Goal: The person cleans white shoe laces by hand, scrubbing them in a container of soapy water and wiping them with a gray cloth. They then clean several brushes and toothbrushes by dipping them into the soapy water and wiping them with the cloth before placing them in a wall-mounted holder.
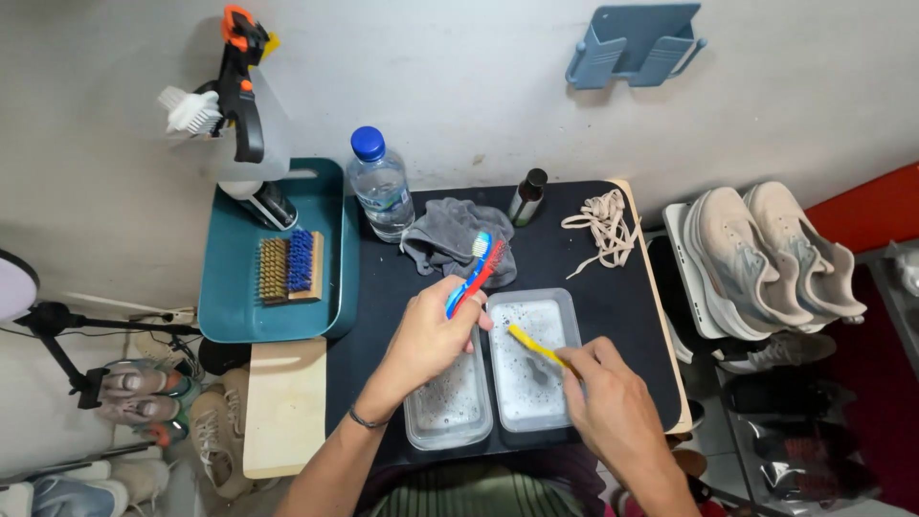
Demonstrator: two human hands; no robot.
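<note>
Grey wall behind; small black desk below it. Far left: teal tray holding a spray bottle and a wire brush. Next, a blue-capped water bottle and a grey cloth. Left hand closed round two toothbrushes, one blue, one red, bristles up, above the left clear tub. Right hand pinches a yellow brush, tip over the sudsy right tub. Beyond: dark small bottle, loose laces. Far right: pale sneakers on a rack.
</note>
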